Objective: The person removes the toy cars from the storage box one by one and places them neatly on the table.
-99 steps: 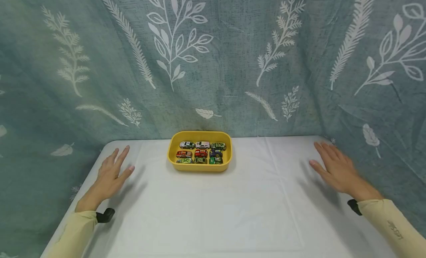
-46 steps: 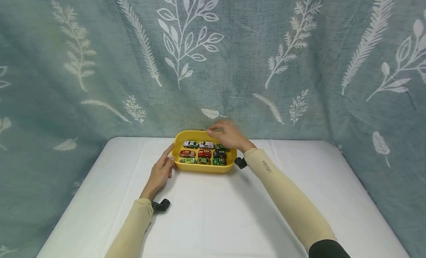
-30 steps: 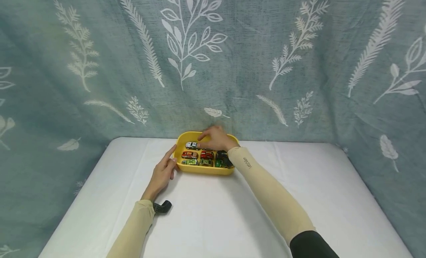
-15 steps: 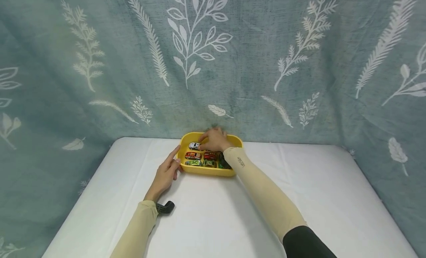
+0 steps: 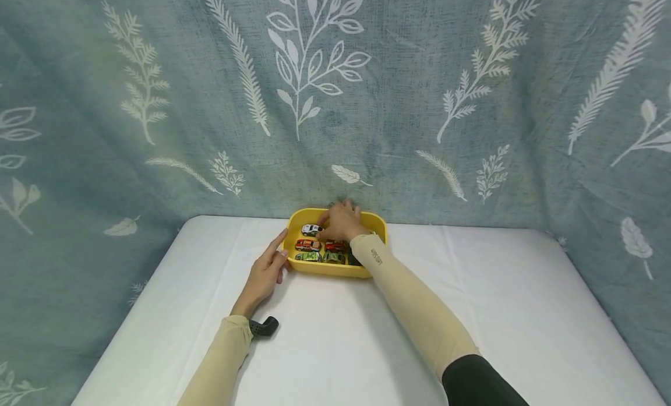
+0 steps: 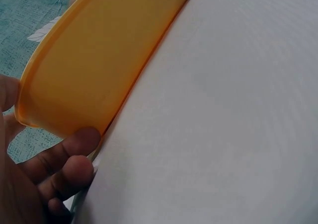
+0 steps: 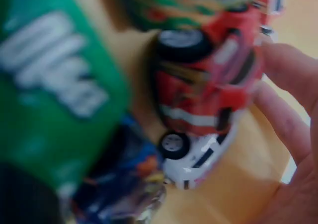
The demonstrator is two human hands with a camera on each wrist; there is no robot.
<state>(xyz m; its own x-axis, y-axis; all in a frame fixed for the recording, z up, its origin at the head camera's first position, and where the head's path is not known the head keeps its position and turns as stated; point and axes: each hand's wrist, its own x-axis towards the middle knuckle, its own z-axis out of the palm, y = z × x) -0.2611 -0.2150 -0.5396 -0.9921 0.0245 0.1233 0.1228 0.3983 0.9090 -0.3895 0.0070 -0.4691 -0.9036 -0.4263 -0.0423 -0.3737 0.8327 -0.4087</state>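
A yellow tray (image 5: 335,269) holds several small toy cars. My left hand (image 5: 266,273) holds the tray's left end; in the left wrist view its curled fingers (image 6: 82,140) touch the outer wall near the table. My right hand (image 5: 343,222) reaches into the tray with bent fingers over the back row, beside a white toy car (image 5: 312,230). In the right wrist view, a second white toy car (image 7: 198,159) lies beyond a red toy car (image 7: 203,90), with the fingers (image 7: 293,70) close to them. Whether the right fingertips grip a car is hidden.
A green toy car (image 7: 59,75) and a dark blue one (image 7: 121,177) sit below the right wrist. Orange (image 5: 308,245) and lime-green (image 5: 308,257) cars lie at the tray's left. White cloth covers the table (image 5: 325,336); a patterned curtain (image 5: 398,103) hangs behind.
Both hands came in from the table's sides to the tray. The left hand took hold of its left end. The right hand moved over the back-row cars and lowered its raised index finger.
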